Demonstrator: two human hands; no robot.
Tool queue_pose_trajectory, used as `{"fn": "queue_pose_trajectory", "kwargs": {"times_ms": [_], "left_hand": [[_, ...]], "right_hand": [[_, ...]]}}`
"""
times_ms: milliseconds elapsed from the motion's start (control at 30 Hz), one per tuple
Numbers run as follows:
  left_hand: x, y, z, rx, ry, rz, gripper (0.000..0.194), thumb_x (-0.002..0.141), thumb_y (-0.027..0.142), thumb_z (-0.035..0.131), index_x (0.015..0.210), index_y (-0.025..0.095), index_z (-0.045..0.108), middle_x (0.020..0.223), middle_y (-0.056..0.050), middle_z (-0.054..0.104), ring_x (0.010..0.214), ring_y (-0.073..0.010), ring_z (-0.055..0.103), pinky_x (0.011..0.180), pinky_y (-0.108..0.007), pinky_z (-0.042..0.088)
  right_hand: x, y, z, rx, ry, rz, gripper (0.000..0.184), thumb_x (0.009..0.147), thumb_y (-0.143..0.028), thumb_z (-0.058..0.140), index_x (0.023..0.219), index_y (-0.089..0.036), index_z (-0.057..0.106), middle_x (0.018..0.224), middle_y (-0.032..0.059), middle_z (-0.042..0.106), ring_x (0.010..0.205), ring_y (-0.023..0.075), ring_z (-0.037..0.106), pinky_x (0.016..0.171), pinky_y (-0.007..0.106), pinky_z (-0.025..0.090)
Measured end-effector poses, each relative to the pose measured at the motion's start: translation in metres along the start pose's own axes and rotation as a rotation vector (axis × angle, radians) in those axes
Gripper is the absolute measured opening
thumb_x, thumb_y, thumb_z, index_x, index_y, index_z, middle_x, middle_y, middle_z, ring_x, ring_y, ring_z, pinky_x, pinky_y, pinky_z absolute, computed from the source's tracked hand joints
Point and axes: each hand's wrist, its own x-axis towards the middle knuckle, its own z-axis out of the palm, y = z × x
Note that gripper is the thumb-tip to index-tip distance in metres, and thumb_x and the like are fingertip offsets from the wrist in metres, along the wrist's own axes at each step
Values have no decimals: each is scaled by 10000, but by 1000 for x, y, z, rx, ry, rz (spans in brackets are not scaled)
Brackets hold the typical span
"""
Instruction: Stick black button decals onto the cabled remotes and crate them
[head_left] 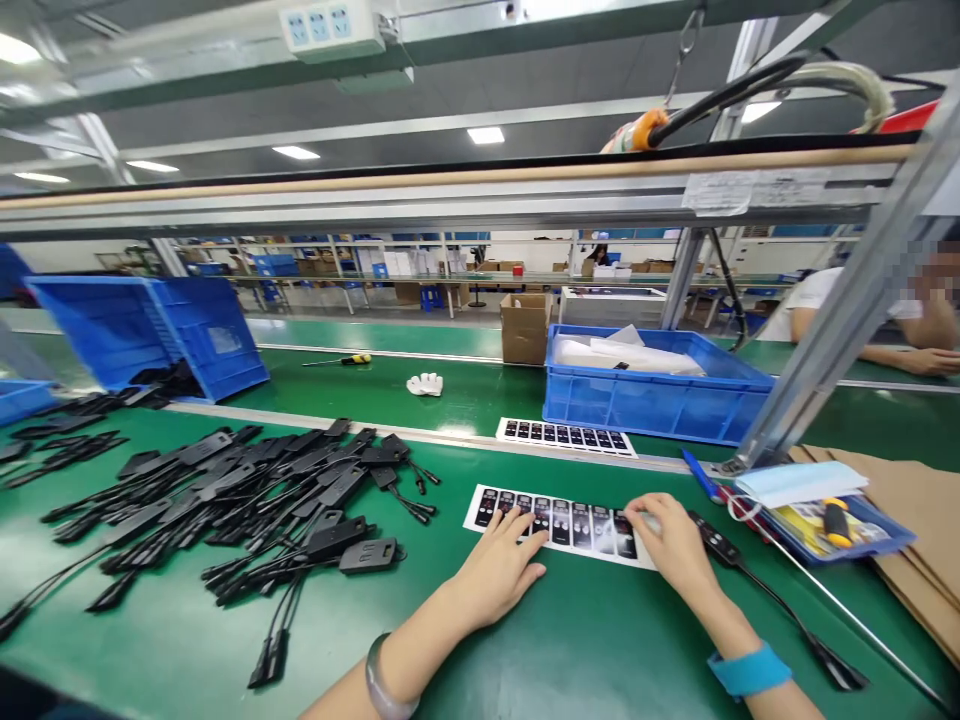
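A white sheet of black labels lies on the green bench in front of me. My left hand rests over its left part, fingers spread and flat, a bangle on the wrist. At the sheet's right end my right hand has thumb and fingers pinched together on the last label; whether that label is lifted cannot be made out. Just right of this hand lies a black controller box with a cable. Left of my hands is a heap of similar black cabled boxes.
A second label sheet lies farther back, before a blue crate and a cardboard box. Right are a small blue tray, a mask and a metal rod. A tipped blue crate stands left. A person sits across, right.
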Motion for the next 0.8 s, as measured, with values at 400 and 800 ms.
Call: {"fn": "queue_pose_trajectory", "kwargs": {"times_ms": [400, 800], "left_hand": [[1, -83, -36, 303, 265, -675, 494, 909, 261, 409, 1344, 30, 371, 1366, -273, 408, 1289, -379, 367, 1029, -552, 319], [-21, -97, -62, 327, 239, -910, 300, 877, 385, 495, 1006, 134, 597, 917, -127, 656, 861, -272, 652, 726, -350, 497]], "right_hand": [[-14, -19, -17, 514, 233, 397, 424, 686, -606, 545, 865, -229, 620, 863, 47, 644, 749, 232, 578, 710, 365, 430], [-19, -32, -18, 488, 212, 299, 403, 702, -597, 532, 811, -221, 626, 845, 48, 641, 727, 217, 568, 702, 341, 445]]}}
